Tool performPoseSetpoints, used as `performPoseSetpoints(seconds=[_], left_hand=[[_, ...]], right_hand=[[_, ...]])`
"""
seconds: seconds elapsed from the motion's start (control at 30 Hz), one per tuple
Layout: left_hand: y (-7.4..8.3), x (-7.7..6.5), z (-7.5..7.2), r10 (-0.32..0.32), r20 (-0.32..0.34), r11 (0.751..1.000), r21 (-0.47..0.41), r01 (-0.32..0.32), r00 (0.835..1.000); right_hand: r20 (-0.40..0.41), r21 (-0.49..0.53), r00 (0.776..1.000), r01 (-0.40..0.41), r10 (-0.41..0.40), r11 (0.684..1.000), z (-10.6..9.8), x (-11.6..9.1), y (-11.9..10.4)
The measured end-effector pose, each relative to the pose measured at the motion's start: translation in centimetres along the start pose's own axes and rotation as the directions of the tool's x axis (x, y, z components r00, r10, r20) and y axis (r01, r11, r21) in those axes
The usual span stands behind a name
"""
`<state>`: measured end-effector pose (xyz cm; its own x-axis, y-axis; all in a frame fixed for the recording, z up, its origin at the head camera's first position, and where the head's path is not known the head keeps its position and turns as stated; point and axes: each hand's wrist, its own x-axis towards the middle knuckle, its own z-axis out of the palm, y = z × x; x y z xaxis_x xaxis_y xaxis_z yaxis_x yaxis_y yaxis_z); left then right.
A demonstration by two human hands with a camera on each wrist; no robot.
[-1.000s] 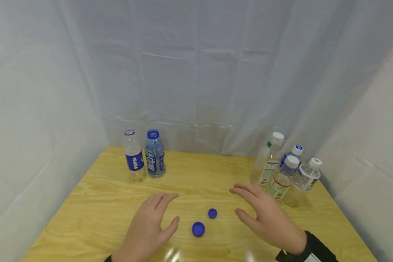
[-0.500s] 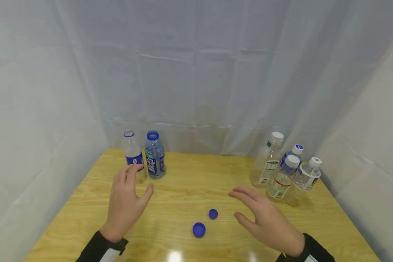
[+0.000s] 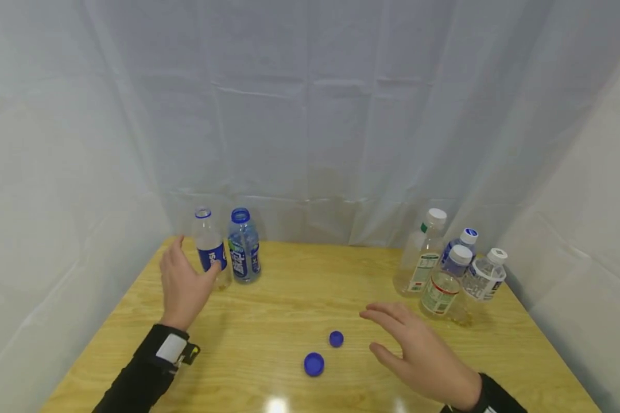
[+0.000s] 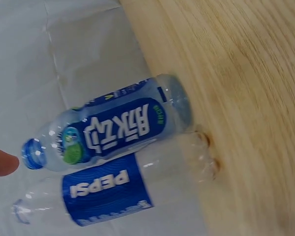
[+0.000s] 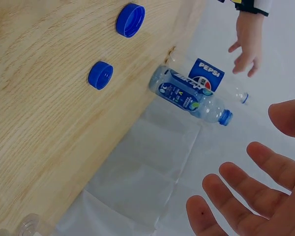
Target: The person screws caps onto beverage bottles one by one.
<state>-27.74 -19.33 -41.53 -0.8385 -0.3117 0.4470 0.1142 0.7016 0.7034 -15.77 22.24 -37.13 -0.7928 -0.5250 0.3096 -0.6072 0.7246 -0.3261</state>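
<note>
A clear Pepsi bottle (image 3: 211,252) without a cap stands upright at the back left of the table. My left hand (image 3: 184,285) is right beside it, fingers spread, with the thumb overlapping the label in the head view. Close to its right stands an uncapped blue drink bottle (image 3: 244,246). Both bottles also show in the left wrist view, where my left thumb (image 4: 2,162) enters at the edge. My right hand (image 3: 418,350) hovers over the right part of the table with fingers extended, holding nothing. Near it lie a larger blue cap (image 3: 314,364) and a smaller blue cap (image 3: 336,339).
Several capped bottles stand grouped at the back right: a tall clear one (image 3: 422,258), one with a green label (image 3: 442,284), a blue-labelled one (image 3: 467,238) and a short clear one (image 3: 488,272). Pale sheeting (image 3: 310,115) hangs behind the wooden table (image 3: 279,321) and at both sides.
My left hand has moved from beside the caps forward and left to the Pepsi bottle. The right hand, caps and bottles have stayed nearly in place.
</note>
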Motion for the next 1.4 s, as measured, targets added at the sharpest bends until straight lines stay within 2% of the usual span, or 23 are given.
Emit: performPoseSetpoints(seconds=[0.1,0.17,0.33,0.53,0.73,0.97,1.23,1.4], left_hand=[[-0.7,0.8,0.7,-0.092,0.059,0.994,-0.047,0.095,0.994],[-1.1,1.2,1.2,-0.124,0.088,0.989,-0.073,0.131,0.988],[-1.9,2.1,2.3,-0.159,0.132,0.981,-0.09,0.172,0.978],[-2.4,2.9,2.9,-0.206,0.182,0.974,-0.059,0.219,0.962],[-3.1,3.2,2.9,-0.182,0.205,0.982,-0.011,0.188,0.962],[-3.3,2.6,2.1,-0.184,0.221,0.983,0.037,0.181,0.958],[-2.8,1.1,1.2,-0.151,0.242,0.989,0.036,0.147,0.958],[-2.0,-0.2,0.6,-0.091,0.235,0.996,0.028,0.087,0.968]], right_hand=[[0.004,-0.003,1.0,-0.007,0.007,1.0,0.1,-0.2,0.1],[0.009,-0.002,1.0,-0.015,0.015,1.0,0.1,-0.3,0.1],[0.019,0.007,0.999,-0.028,0.027,1.0,0.2,-0.4,0.1],[0.025,0.001,0.999,-0.029,0.029,1.0,0.4,-0.5,0.3],[0.039,0.016,0.999,-0.035,0.034,0.999,0.7,-0.5,0.4],[0.078,0.04,0.996,-0.046,0.043,0.998,1.1,-0.3,0.3],[0.075,0.047,0.996,-0.043,0.039,0.998,1.3,-0.2,0.4],[0.078,0.043,0.996,-0.047,0.044,0.998,1.4,-0.2,0.4]])
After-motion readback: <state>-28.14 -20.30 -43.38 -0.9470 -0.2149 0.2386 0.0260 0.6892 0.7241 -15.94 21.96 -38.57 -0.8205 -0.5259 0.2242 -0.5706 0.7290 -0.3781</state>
